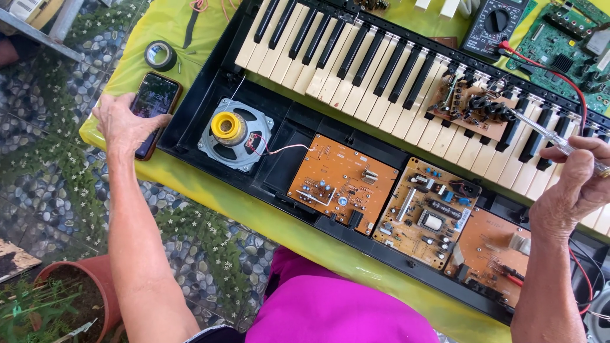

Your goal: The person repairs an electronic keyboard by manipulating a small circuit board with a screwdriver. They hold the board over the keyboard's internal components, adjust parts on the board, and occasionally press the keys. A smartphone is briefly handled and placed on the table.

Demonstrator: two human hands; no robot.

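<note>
Phone (152, 109) lies flat near the table's (190, 184) left edge, just beside the keyboard's (356, 127) black case, its long axis running toward the far edge, screen up. The left hand (124, 124) rests on its near-left part, fingers spread and loose, thumb on the glass, probably so it can be read while the other hand works. A tape roll (160, 55) sits just beyond it. Inside the opened case, a speaker (234, 134) lies cone-down with its yellow magnet up, then three brown boards (343, 183) sit in a row, exposed for access. At the right edge, the right hand (581, 181) is clenched around a screwdriver (540, 130), whose tip points left toward a small board (473, 108) resting on the keys. A meter (494, 25) sits at the far edge.
</note>
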